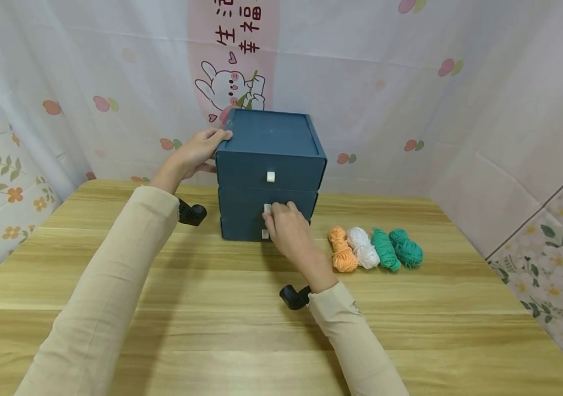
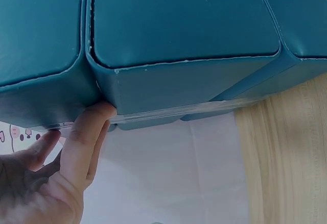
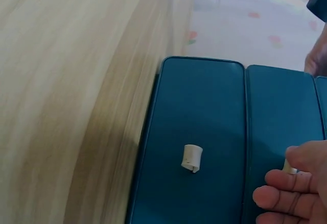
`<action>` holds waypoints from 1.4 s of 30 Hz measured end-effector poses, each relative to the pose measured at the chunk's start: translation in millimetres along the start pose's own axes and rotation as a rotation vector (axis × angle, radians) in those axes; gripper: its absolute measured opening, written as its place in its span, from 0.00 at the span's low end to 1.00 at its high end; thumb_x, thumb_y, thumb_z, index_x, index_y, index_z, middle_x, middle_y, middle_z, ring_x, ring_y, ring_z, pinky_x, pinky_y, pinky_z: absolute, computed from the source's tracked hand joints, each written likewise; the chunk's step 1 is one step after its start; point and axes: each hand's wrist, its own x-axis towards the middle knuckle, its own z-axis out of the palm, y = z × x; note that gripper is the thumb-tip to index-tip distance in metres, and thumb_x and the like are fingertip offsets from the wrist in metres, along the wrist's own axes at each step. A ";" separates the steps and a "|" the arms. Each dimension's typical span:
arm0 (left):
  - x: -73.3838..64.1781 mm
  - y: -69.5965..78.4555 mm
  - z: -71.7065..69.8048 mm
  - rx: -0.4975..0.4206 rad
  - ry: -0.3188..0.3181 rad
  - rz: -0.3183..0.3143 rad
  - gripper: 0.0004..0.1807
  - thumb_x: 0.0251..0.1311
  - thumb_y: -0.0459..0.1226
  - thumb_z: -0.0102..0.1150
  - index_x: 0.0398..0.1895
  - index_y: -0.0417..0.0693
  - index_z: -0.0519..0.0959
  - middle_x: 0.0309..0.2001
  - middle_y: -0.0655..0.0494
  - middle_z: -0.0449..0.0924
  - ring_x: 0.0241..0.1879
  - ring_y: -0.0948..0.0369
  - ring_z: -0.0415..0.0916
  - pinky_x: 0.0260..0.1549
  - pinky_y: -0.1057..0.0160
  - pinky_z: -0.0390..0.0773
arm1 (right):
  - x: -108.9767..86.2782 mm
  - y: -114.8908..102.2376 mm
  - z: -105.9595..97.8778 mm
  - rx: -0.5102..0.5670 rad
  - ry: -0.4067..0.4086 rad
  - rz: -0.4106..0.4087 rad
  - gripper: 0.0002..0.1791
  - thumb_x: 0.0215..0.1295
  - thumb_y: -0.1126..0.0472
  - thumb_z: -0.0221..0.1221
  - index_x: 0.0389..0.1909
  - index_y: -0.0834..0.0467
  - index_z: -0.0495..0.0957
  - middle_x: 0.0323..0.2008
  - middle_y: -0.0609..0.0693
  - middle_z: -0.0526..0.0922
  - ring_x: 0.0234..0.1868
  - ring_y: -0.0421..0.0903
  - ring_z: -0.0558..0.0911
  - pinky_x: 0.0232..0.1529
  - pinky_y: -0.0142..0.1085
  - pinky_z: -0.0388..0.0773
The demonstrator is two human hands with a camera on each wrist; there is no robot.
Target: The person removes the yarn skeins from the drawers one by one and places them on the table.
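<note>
A dark blue drawer unit (image 1: 273, 135) stands on the table, with three stacked drawers, each bearing a small white knob. My left hand (image 1: 199, 151) rests against the unit's left side near the top, its thumb side at the upper edge. Seen from the left wrist, the fingers (image 2: 84, 137) of this hand are fairly straight and press on the side wall. With thumb and forefinger, my right hand (image 1: 288, 231) pinches the middle drawer's knob (image 3: 289, 168), which is partly covered. The bottom drawer's knob (image 3: 191, 156) shows just beside those fingers.
Several small yarn skeins lie in a row right of the unit: an orange one (image 1: 343, 250), a white one (image 1: 363, 247) and green ones (image 1: 385, 250). A printed curtain (image 1: 360, 99) hangs behind the wooden table (image 1: 222, 313). Black camera mounts sit at both wrists.
</note>
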 end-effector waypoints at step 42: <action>-0.3 2.4 -2.6 0.004 -0.019 -0.032 0.35 0.68 0.55 0.34 0.74 0.53 0.43 0.69 0.43 0.57 0.61 0.50 0.64 0.61 0.50 0.68 | -3.2 -4.5 16.8 -0.052 -0.393 0.161 0.24 0.65 0.55 0.54 0.08 0.53 0.64 0.13 0.46 0.63 0.16 0.42 0.67 0.16 0.31 0.60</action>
